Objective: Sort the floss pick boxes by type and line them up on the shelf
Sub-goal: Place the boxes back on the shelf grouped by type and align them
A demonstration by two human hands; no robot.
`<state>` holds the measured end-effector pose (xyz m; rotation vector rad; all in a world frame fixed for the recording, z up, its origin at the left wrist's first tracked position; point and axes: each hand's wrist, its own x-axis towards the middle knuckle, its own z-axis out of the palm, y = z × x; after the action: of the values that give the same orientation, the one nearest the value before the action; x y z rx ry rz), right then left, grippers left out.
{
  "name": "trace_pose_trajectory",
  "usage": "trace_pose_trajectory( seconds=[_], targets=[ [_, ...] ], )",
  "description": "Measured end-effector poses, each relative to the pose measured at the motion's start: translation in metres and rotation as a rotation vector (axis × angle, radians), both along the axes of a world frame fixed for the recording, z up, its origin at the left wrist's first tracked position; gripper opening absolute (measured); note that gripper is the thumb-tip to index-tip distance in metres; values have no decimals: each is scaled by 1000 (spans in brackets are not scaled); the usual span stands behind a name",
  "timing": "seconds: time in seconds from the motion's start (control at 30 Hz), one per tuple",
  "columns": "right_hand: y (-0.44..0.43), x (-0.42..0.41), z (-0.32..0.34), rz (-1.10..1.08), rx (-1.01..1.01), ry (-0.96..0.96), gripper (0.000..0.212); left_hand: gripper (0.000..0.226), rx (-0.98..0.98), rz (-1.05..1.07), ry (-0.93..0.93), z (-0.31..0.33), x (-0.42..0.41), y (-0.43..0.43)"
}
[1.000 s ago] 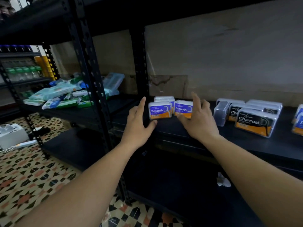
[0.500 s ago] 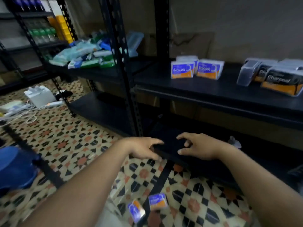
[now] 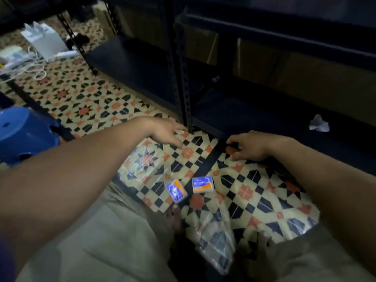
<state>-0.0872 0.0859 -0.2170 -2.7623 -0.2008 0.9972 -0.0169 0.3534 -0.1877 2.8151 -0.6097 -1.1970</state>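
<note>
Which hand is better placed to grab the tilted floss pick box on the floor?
Left, most likely. The left hand hangs open almost directly beyond the tilted floss pick box, while the right hand, also empty, is off to the side, with the other Smooth box lying between.

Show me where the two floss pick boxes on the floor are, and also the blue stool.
Smooth box (image 3: 202,184): head view, middle of its labelled top face.
Tilted box (image 3: 176,190): head view, middle of its top face.
Blue stool (image 3: 26,131): head view, on its seat.
</note>
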Motion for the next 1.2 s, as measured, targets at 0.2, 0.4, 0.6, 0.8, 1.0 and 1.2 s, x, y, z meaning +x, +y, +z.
trace_pose_trajectory(
  seconds=[0.2,0.4,0.6,0.8,1.0,1.2],
  targets=[
    [13,26,-54,66,-49,33,70,81,80,-61,27,-41,0,2],
    [33,45,-89,82,-30,41,69,77,171,-114,34,-79,1,20],
    [51,53,-132,84,-3,89,66,76,217,-101,59,-134,0,42],
    [58,40,-183,46,38,167,67,76,187,-68,132,-193,-10,57],
    [58,25,-220,-16,63,181,82,85,92,-179,116,-233,-21,48],
    [66,14,-243,-6,113,128,89,110,59,14,118,-266,-35,47]
  ],
)
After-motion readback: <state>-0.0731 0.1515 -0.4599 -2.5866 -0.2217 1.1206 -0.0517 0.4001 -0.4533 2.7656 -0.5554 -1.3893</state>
